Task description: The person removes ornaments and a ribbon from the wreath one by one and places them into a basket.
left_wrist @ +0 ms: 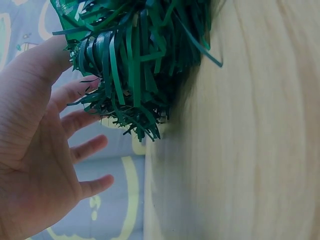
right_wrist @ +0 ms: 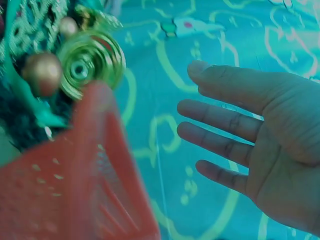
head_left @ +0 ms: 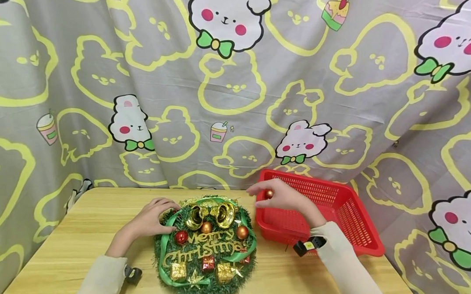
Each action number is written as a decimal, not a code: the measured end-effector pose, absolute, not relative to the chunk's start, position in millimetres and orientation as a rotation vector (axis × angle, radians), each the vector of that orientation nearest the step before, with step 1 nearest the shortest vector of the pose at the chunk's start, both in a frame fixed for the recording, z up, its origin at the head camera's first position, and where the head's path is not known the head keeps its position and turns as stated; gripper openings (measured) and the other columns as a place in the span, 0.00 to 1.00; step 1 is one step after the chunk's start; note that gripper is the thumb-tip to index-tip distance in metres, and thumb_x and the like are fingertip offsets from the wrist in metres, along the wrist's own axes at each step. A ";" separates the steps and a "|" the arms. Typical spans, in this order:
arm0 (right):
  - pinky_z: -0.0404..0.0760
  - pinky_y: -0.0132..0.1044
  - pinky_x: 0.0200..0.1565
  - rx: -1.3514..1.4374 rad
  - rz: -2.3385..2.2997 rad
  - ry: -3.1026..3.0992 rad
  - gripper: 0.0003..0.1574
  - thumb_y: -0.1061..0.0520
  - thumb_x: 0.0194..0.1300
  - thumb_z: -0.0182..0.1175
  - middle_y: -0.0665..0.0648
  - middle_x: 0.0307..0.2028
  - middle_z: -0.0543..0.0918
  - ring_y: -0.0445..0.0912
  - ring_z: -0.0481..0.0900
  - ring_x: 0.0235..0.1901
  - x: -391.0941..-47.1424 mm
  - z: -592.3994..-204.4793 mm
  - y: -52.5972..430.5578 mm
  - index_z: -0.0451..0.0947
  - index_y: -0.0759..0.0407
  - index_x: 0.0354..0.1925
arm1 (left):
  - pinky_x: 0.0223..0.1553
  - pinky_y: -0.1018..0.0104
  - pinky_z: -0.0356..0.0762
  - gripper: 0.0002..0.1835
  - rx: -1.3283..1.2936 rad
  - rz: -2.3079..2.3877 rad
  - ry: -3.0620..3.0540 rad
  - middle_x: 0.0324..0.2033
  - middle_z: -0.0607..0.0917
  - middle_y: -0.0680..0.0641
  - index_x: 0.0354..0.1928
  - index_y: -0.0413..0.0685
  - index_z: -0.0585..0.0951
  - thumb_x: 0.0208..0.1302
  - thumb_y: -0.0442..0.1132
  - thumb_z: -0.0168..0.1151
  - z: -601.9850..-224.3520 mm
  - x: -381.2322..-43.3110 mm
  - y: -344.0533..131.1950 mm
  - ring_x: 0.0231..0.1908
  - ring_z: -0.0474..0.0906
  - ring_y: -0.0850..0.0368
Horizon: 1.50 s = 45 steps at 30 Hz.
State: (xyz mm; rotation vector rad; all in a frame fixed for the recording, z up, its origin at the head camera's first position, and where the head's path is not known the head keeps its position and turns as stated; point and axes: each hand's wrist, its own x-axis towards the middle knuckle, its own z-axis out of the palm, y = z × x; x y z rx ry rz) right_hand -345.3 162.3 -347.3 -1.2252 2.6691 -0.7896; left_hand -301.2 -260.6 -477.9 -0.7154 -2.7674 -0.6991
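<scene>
A green tinsel Christmas wreath (head_left: 203,290) lies on the table, with gold "Merry Christmas" lettering (head_left: 203,251), two gold bells (head_left: 225,214), baubles, small gift boxes and green ribbon. At its left edge rests my left hand (head_left: 149,220), fingers spread and thumb by the ribbon. The left wrist view has the tinsel (left_wrist: 135,60) beside that thumb and index finger. My right hand (head_left: 282,196) hovers over the left rim of a red plastic basket (head_left: 359,214). Its fingers are extended in the right wrist view. A small orange bauble (head_left: 269,193) shows between thumb and fingers; contact cannot be told.
The basket stands right of the wreath on the wooden table (head_left: 98,211), its slotted wall (right_wrist: 45,200) close to the wreath. A patterned cloth (head_left: 238,85) hangs behind and at both sides. Dark wrist cameras (head_left: 309,245) sit at both cuffs.
</scene>
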 end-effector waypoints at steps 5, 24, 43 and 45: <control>0.83 0.49 0.57 -1.286 -0.684 2.672 0.24 0.54 0.64 0.72 0.52 0.52 0.88 0.45 0.84 0.53 -330.9 -364.7 147.2 0.84 0.53 0.58 | 0.61 0.28 0.67 0.29 -0.718 -0.699 -2.764 0.61 0.80 0.41 0.58 0.55 0.82 0.52 0.49 0.79 -478.1 -301.2 -261.3 0.64 0.70 0.34; 0.73 0.53 0.65 -1.495 -0.433 2.767 0.24 0.49 0.59 0.75 0.48 0.48 0.90 0.43 0.82 0.50 -318.3 -413.7 127.8 0.87 0.54 0.53 | 0.61 0.27 0.66 0.30 -0.720 -0.712 -2.761 0.61 0.80 0.40 0.58 0.53 0.82 0.51 0.47 0.79 -477.4 -300.1 -261.0 0.64 0.70 0.34; 0.61 0.67 0.72 -1.579 -0.116 2.847 0.25 0.47 0.56 0.77 0.49 0.49 0.89 0.50 0.78 0.59 -306.7 -422.1 127.9 0.88 0.50 0.52 | 0.61 0.26 0.66 0.31 -0.722 -0.711 -2.763 0.60 0.81 0.42 0.58 0.53 0.82 0.50 0.48 0.79 -477.0 -300.6 -261.0 0.64 0.70 0.34; 0.61 0.67 0.72 -1.573 -0.092 2.849 0.25 0.47 0.56 0.77 0.48 0.50 0.89 0.50 0.78 0.59 -306.7 -423.2 128.5 0.88 0.50 0.53 | 0.61 0.26 0.66 0.31 -0.722 -0.710 -2.764 0.60 0.81 0.42 0.58 0.53 0.82 0.51 0.48 0.79 -476.8 -300.4 -260.9 0.64 0.70 0.34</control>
